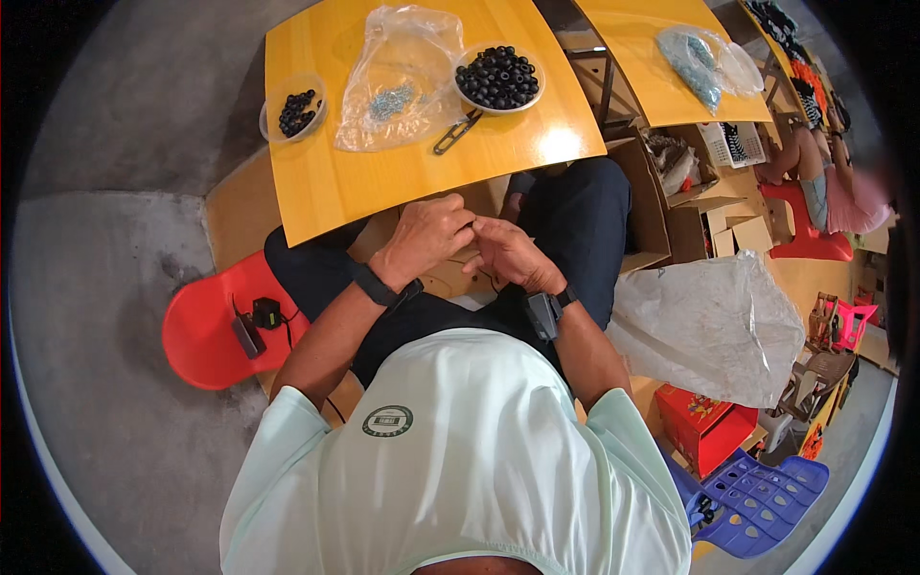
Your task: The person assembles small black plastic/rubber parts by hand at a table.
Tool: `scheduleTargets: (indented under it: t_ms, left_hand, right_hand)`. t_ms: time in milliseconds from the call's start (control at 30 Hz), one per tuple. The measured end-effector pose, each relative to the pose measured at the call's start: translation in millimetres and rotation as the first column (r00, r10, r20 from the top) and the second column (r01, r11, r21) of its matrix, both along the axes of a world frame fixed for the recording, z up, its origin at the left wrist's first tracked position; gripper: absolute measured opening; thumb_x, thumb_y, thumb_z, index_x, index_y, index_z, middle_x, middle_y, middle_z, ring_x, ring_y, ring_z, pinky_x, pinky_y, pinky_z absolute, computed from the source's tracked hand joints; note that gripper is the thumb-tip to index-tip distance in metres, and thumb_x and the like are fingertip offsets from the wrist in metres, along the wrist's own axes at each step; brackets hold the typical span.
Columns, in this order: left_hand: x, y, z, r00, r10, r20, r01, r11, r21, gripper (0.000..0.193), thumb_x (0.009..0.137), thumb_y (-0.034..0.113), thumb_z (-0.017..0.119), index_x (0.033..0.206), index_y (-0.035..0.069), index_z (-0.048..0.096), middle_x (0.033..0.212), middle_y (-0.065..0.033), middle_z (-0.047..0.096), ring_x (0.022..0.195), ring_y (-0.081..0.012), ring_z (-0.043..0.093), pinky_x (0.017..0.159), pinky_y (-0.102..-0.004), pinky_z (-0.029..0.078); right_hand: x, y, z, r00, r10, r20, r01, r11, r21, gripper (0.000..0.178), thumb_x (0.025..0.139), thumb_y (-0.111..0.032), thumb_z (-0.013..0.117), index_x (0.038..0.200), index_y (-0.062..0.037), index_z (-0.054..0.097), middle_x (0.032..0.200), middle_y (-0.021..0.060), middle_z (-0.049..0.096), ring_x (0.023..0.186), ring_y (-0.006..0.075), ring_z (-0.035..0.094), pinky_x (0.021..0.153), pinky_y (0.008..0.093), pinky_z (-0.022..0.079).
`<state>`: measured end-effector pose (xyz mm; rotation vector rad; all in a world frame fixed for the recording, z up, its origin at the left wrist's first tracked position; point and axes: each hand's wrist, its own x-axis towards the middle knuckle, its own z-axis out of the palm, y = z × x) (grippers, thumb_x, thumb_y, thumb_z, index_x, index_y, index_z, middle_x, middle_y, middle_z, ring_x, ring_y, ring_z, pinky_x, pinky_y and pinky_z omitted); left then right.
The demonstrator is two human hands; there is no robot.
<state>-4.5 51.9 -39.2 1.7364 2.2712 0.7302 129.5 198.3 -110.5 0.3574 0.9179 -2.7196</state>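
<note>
My left hand [426, 235] and my right hand [513, 254] meet above my lap, just below the near edge of the yellow table [316, 187]. Both are closed, with fingertips pinched together. Whatever they hold is too small and too covered to make out. On the table, a round white tub [541, 93] is heaped with black bead-like pieces [496, 77]. Beside it lie dark-handled thread snips [457, 132]. A clear plastic bag [412, 38] is spread out with small silvery pieces [391, 103] on it. At the left, a clear tub [323, 107] holds fewer black pieces.
A red stool [196, 331] at my left carries a black device and a cable. To my right are cardboard boxes [647, 201], a whitish sack [709, 326] and a blue plastic chair [762, 503]. A second table [632, 57] stands beyond; another person [858, 196] sits far right.
</note>
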Motion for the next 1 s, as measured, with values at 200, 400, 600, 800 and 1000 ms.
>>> scheduleTargets:
  t_ms: [200, 400, 600, 800, 1000]
  left_hand:
    - [6, -1, 5, 0.995, 0.061, 0.073, -0.066, 0.995, 0.069, 0.022, 0.080, 0.015, 0.074, 0.100, 0.006, 0.071, 0.087, -0.0094, 0.060, 0.079, -0.0300, 0.064, 0.069, -0.0384, 0.052]
    - [14, 2, 14, 0.999, 0.036, 0.006, -0.037, 0.986, 0.165, 0.014, 0.080, 0.013, 0.071, 0.089, 0.006, 0.064, 0.083, -0.0093, 0.054, 0.075, -0.0296, 0.062, 0.064, -0.0391, 0.051]
    - [12, 6, 18, 1.000, 0.000, 0.026, -0.004, 0.988, 0.153, 0.022, 0.080, 0.010, 0.073, 0.100, 0.005, 0.067, 0.087, -0.0105, 0.059, 0.079, -0.0306, 0.065, 0.068, -0.0380, 0.053]
    - [17, 8, 13, 0.990, 0.036, 0.133, -0.062, 0.980, 0.190, 0.029, 0.082, 0.006, 0.071, 0.111, 0.004, 0.066, 0.094, -0.0128, 0.066, 0.082, -0.0329, 0.067, 0.070, -0.0386, 0.054]
    - [23, 12, 0, 0.986, 0.056, 0.160, -0.089, 0.974, 0.207, 0.035, 0.082, 0.003, 0.068, 0.117, 0.002, 0.063, 0.097, -0.0150, 0.066, 0.084, -0.0349, 0.067, 0.071, -0.0398, 0.055]
  right_hand:
    - [-2, -4, 14, 0.996, -0.062, -0.069, 0.057, 0.996, -0.066, 0.035, 0.106, -0.027, 0.049, 0.125, -0.0003, 0.060, 0.119, 0.0108, 0.064, 0.111, 0.0233, 0.063, 0.091, 0.0445, 0.058]
    - [2, -4, 19, 0.985, -0.110, -0.132, 0.087, 0.982, -0.168, 0.034, 0.105, -0.026, 0.049, 0.124, -0.0006, 0.059, 0.118, 0.0118, 0.063, 0.112, 0.0240, 0.063, 0.097, 0.0460, 0.054]
    - [4, -12, 12, 0.966, -0.200, -0.162, 0.162, 0.962, -0.221, 0.036, 0.106, -0.023, 0.045, 0.131, -0.0007, 0.055, 0.124, 0.0085, 0.061, 0.118, 0.0215, 0.057, 0.104, 0.0440, 0.044]
    - [3, -17, 19, 0.952, -0.263, -0.158, 0.254, 0.964, -0.072, 0.036, 0.108, -0.029, 0.041, 0.131, -0.0035, 0.054, 0.119, 0.0065, 0.061, 0.108, 0.0177, 0.059, 0.098, 0.0384, 0.046]
    - [1, -26, 18, 0.931, -0.346, -0.118, 0.349, 0.937, 0.010, 0.032, 0.107, -0.027, 0.040, 0.126, -0.0056, 0.055, 0.110, 0.0030, 0.059, 0.099, 0.0139, 0.056, 0.086, 0.0311, 0.046]
